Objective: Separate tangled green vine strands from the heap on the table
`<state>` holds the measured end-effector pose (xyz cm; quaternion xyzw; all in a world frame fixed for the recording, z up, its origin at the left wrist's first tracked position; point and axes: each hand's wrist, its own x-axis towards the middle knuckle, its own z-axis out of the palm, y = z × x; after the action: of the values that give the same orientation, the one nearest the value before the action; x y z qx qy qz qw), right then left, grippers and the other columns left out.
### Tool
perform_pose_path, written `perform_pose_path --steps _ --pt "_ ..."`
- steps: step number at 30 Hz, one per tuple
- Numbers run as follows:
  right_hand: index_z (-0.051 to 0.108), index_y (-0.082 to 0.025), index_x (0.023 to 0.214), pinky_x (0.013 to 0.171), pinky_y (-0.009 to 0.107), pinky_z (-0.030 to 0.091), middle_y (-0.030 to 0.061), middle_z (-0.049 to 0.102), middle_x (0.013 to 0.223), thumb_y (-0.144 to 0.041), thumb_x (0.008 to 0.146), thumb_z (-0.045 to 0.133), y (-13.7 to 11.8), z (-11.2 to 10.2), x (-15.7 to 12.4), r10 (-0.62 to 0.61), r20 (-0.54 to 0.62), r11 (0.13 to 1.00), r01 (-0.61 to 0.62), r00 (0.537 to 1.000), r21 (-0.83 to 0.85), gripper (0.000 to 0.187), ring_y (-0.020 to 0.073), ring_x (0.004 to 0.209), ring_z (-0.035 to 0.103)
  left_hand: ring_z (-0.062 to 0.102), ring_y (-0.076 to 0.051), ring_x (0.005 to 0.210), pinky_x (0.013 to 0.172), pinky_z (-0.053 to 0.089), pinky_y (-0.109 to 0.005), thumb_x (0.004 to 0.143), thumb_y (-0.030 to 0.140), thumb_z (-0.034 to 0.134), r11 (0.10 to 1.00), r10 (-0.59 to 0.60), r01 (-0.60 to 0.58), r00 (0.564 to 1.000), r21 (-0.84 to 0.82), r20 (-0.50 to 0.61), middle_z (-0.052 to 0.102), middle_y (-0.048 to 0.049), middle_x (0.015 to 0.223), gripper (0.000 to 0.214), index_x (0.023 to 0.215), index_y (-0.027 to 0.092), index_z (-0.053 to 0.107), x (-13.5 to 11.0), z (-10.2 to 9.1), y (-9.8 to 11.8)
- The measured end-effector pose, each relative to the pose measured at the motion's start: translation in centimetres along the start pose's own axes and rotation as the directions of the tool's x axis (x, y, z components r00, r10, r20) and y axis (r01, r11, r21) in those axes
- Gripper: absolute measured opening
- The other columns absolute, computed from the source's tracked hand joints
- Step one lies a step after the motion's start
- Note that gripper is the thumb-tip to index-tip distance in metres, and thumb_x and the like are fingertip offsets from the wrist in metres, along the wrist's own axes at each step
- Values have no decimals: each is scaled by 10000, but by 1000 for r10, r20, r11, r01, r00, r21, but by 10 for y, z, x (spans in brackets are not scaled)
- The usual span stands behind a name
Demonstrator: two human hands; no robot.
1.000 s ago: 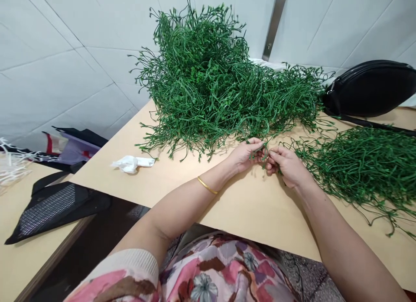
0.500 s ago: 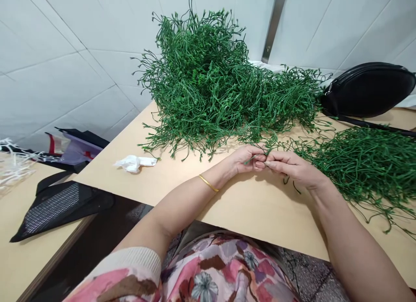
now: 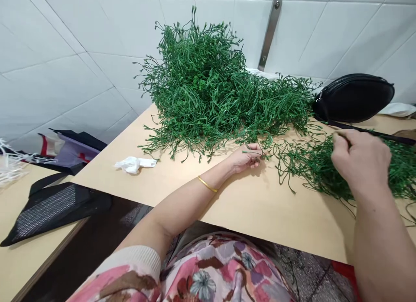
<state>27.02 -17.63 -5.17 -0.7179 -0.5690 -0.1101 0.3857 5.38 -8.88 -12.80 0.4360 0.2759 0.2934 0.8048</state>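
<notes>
My left hand (image 3: 247,159), with a gold bangle (image 3: 207,183) at its wrist, is closed on a thin green stem (image 3: 252,152) just in front of the large pile. My right hand (image 3: 362,157) hovers over or touches the pile of green stems (image 3: 316,165) on the right. Its fingers curl in and their tips are hidden, so what they hold cannot be made out. The large heap of tangled green stems (image 3: 208,89), with small bud-like tips, stands at the back of the table. A few loose stems trail between the two piles.
The wooden table (image 3: 260,215) has a crumpled white tissue (image 3: 132,164) at left. A black bag (image 3: 355,98) with a strap stands at the back right against the tiled wall (image 3: 97,76). A black mesh bag (image 3: 55,206) lies on another table at the lower left.
My right hand has left my left hand and moved right to the right-hand pile. My left hand stays nearly where it was, holding a stem. The view has tilted up slightly.
</notes>
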Motion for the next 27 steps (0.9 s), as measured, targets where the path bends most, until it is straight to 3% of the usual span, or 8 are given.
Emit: perform_pose_path --steps 4,7,9,13,18,21,24,27 --pt "632 -273 810 757 436 299 88 564 858 -244 783 563 8 -8 -2 -32 -54 995 27 998 -100 79 369 1064 408 532 -70 454 420 363 -171 626 228 712 994 104 -103 994 39 -23 518 36 535 241 649 141 488 1 3 -5" --pt "645 -239 818 766 411 381 68 622 837 -297 834 500 -13 5 -12 -73 151 987 50 986 152 157 277 911 543 525 -72 430 402 328 -172 642 301 715 981 157 -148 985 127 -65 517 34 514 289 630 144 473 0 6 -6" --pt "648 -216 807 717 372 437 51 647 784 -371 836 503 -32 20 -18 -76 299 917 -51 951 397 215 216 777 591 481 -56 388 383 281 -170 661 306 703 971 188 -168 976 168 -113 498 40 491 293 612 145 464 -2 7 -4" --pt "635 -213 997 800 354 462 61 670 936 -475 849 482 -56 54 -27 -149 431 768 -170 890 617 338 206 915 609 385 -27 368 408 287 -176 705 229 659 955 265 -228 943 188 -203 445 62 459 252 583 144 455 -1 9 -2" --pt "642 -202 938 809 313 457 45 660 851 -528 848 459 -54 74 -31 -152 564 651 -347 812 675 384 164 863 591 383 -37 398 443 290 -184 725 207 636 914 339 -249 903 320 -265 428 62 437 227 591 151 461 0 8 -2" --pt "644 -189 790 686 267 463 17 597 685 -544 779 557 -47 81 -32 -43 608 565 -482 793 669 366 126 688 547 421 -47 441 479 323 -188 769 199 575 883 388 -280 887 376 -251 451 51 476 197 613 155 463 1 7 -3" --pt "611 -180 694 567 235 439 -8 542 621 -561 676 659 -42 88 -33 99 668 430 -637 737 639 384 96 581 497 365 -39 451 484 297 -186 769 233 584 841 476 -360 848 404 -234 403 66 478 221 614 156 447 2 8 -5" --pt "614 -177 706 579 216 438 -6 571 690 -524 645 703 -44 92 -36 59 697 395 -658 715 641 363 87 627 509 339 -37 461 478 281 -189 745 263 613 811 529 -422 824 404 -201 386 71 486 235 610 148 458 2 9 -6"
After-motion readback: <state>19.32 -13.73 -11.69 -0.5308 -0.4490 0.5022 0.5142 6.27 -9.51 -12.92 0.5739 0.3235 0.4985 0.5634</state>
